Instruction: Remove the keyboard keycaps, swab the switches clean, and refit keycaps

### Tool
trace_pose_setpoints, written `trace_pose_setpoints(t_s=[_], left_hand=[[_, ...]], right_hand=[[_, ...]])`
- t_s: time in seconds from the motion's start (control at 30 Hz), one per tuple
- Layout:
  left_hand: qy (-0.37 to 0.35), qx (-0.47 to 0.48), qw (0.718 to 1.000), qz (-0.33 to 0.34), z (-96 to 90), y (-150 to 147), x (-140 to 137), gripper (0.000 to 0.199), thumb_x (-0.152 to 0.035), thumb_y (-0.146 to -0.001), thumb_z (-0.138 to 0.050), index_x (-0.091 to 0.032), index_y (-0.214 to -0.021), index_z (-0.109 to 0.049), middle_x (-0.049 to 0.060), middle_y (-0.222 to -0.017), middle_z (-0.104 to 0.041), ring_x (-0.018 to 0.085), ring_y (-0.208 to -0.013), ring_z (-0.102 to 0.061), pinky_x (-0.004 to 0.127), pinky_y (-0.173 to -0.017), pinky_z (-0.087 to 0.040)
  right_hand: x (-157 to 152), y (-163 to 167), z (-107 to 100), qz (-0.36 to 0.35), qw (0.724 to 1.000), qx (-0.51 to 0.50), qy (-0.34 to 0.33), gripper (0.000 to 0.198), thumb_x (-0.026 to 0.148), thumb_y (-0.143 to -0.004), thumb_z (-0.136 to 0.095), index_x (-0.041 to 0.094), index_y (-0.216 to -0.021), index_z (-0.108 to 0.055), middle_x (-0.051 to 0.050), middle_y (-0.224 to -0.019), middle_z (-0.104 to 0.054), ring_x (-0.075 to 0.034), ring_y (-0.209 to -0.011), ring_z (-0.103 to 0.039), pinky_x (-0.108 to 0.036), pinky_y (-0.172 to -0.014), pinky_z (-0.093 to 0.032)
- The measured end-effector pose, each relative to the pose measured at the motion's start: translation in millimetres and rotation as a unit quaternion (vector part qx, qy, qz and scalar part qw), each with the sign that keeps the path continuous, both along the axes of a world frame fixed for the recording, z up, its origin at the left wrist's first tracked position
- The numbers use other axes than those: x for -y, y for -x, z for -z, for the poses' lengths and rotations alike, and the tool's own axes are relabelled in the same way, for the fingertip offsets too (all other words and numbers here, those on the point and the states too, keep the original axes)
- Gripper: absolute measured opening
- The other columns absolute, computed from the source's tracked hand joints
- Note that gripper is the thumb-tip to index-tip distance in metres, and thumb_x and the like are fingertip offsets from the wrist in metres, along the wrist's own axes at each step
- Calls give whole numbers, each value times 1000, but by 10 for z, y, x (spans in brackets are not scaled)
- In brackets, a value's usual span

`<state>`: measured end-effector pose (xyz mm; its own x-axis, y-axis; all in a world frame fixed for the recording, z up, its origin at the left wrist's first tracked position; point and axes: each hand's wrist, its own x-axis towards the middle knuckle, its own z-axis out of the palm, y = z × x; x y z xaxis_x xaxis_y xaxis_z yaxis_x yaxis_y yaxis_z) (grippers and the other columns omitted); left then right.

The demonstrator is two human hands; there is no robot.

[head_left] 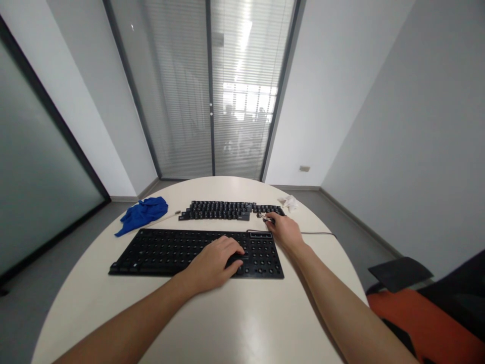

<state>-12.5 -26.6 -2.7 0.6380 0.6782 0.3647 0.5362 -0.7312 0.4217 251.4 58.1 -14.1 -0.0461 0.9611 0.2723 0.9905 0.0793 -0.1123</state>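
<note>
A black keyboard (159, 250) with its keycaps off, the bare switch posts showing, lies across the table. My left hand (215, 260) rests on its right-hand part, thumb apart from the fingers and nothing visible in it. Beyond the keyboard's top right corner, my right hand (286, 230) is closed around a small metal wire tool (266, 218) that looks like a keycap puller. The tool's tip points left, close to the loose black keycaps (220, 210) set out in rows behind the keyboard. My fingers hide the tool's handle.
On the round white table (242, 323), a blue cloth (146, 215) and a thin stick-like brush (166, 217) lie at the left. A crumpled white tissue (289, 202) is at the back right. The keyboard cable (318, 233) runs off the right edge, near an orange-seated chair (409, 313).
</note>
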Motion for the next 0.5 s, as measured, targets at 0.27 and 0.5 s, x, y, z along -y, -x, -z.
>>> trace_pose_setpoints(t_s=[0.27, 0.5], left_hand=[[17, 0, 998, 55, -75, 109, 10, 28, -23, -84, -68, -20, -112, -60, 7, -114, -66, 24, -110, -58, 39, -98, -48], [42, -10, 995, 87, -84, 214, -20, 18, -23, -84, -71, -20, -101, -65, 8, -123, -64, 24, -115, -59, 38, -102, -47]], right_hand=[[70, 16, -135, -18, 997, -65, -24, 32, 41, -99, -47, 25, -117, -67, -8, -94, -77, -25, -84, -70, -29, -69, -43], [484, 194, -337, -228, 919, -310, -84, 47, 44, -105, -28, 19, -109, -68, -8, -99, -68, -22, -95, -62, -33, -87, -44]])
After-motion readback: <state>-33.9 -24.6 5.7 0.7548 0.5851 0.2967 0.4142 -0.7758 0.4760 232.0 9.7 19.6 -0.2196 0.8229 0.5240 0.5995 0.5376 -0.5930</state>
